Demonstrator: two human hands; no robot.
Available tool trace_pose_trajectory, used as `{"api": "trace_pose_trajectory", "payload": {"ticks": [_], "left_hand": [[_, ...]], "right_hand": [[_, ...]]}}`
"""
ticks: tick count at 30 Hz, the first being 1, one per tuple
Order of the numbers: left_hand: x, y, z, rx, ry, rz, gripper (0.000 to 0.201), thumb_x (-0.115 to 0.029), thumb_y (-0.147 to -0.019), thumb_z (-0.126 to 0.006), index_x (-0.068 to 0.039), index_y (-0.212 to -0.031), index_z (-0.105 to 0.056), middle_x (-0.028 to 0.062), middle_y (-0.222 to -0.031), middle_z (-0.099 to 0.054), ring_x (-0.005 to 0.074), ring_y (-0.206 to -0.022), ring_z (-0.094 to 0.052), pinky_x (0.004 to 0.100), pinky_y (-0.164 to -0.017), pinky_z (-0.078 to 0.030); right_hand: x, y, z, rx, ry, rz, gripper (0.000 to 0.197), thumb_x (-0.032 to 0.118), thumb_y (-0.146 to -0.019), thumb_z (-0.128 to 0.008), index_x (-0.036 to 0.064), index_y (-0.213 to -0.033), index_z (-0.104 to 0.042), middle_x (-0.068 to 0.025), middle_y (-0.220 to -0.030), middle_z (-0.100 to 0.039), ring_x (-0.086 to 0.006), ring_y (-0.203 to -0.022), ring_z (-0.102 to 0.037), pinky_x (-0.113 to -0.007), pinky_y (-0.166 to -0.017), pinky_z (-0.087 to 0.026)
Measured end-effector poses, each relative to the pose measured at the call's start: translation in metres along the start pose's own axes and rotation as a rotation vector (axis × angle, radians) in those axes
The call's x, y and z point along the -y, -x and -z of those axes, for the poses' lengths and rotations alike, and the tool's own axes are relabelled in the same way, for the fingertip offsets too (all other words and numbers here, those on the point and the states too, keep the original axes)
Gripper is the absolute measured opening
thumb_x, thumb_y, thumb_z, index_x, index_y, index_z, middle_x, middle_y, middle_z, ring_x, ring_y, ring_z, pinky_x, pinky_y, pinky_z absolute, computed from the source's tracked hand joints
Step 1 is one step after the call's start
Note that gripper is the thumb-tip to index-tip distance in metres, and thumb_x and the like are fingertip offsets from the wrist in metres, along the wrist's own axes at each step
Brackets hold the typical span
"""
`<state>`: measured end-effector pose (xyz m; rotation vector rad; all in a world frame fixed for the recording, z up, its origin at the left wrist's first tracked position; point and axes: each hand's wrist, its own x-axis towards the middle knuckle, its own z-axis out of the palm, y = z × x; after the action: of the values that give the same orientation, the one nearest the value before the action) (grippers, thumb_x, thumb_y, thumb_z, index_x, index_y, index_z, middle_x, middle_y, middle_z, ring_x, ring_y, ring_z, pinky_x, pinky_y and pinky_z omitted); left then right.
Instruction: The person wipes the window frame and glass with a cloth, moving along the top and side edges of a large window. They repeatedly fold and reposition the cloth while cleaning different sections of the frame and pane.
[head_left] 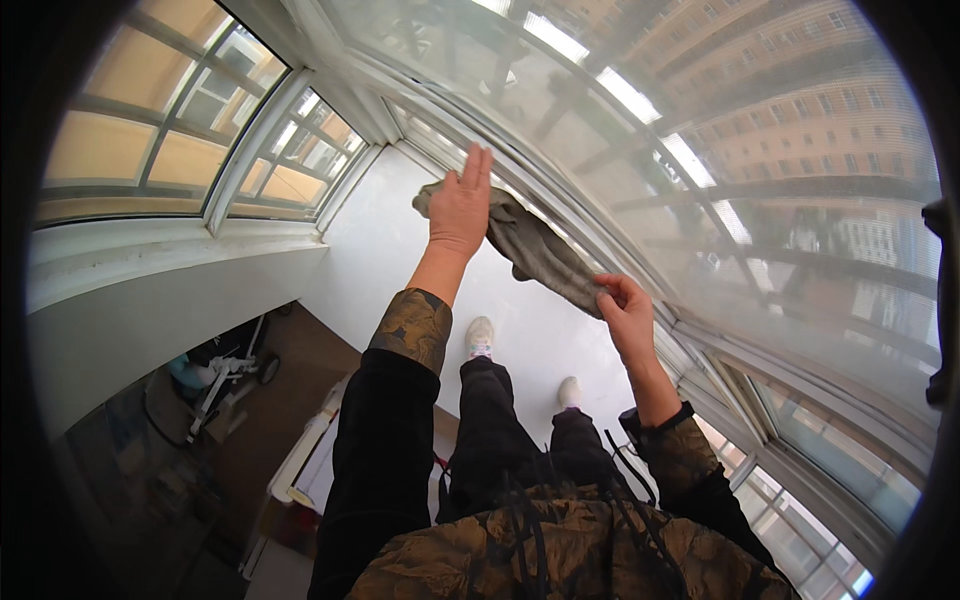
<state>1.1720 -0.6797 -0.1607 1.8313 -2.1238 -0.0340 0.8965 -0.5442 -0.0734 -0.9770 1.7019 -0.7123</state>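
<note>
White surface (525, 335) — window (750, 180) to its right, brown floor (312, 345) left.
Left hand (460, 208) over grey cloth (540, 250), grip undeterminable — right hand (628, 322) pinching cloth.

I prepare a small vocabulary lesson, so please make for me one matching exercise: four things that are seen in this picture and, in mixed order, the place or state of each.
Column one
1. crumpled grey-brown cloth
2. bare left hand
3. bare right hand
4. pair of off-white shoes

Column two
A. pinching the right end of the cloth
B. on the smooth white surface
C. spanning from one hand to the other
D. over the left part of the cloth, with fingers extended

Right pairs: 1-C, 2-D, 3-A, 4-B
</note>
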Motion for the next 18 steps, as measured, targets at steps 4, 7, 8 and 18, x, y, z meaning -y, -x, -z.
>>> {"api": "trace_pose_trajectory", "payload": {"ticks": [4,7,8,18], "left_hand": [[0.010,0.011,0.019,-0.037,0.247,0.305,0.059,0.004,-0.089,-0.059,-0.007,-0.146,-0.052,0.0129,-0.155,-0.044,0.0364,-0.122,-0.059,0.0435,-0.097,-0.054],[0.007,0.052,0.033,-0.049,0.351,0.301,0.046,-0.005,-0.090,-0.063,-0.003,-0.135,-0.054,0.0188,-0.140,-0.056,0.0390,-0.117,-0.062,0.0440,-0.094,-0.054],[0.007,0.062,0.034,0.023,0.482,0.464,0.042,-0.007,-0.090,-0.063,-0.003,-0.131,-0.056,0.0188,-0.131,-0.061,0.0390,-0.112,-0.064,0.0435,-0.093,-0.054],[-0.088,0.047,0.000,-0.175,1.300,0.545,0.047,-0.002,-0.090,-0.060,0.000,-0.137,-0.057,0.0156,-0.127,-0.065,0.0275,-0.116,-0.062,0.0372,-0.105,-0.048]], "right_hand": [[0.005,0.008,-0.005,0.020,-0.106,0.039,0.026,0.000,-0.094,-0.064,0.0002,-0.119,-0.070,0.0039,-0.094,-0.067,-0.0017,-0.078,-0.055,-0.020,-0.069,-0.045],[0.009,0.016,-0.010,0.028,-0.140,0.099,0.026,0.000,-0.094,-0.064,0.0003,-0.119,-0.071,0.0039,-0.095,-0.067,-0.0018,-0.078,-0.055,-0.020,-0.070,-0.045],[0.009,0.018,-0.013,0.033,-0.134,0.130,0.025,0.000,-0.095,-0.063,0.0003,-0.119,-0.071,0.0038,-0.096,-0.067,-0.0018,-0.078,-0.055,-0.020,-0.070,-0.045],[-0.010,-0.010,-0.029,-0.471,0.163,0.453,0.018,-0.001,-0.097,-0.062,0.0018,-0.111,-0.072,-0.0062,-0.105,-0.067,-0.0165,-0.096,-0.065,-0.027,-0.082,-0.052]]}}
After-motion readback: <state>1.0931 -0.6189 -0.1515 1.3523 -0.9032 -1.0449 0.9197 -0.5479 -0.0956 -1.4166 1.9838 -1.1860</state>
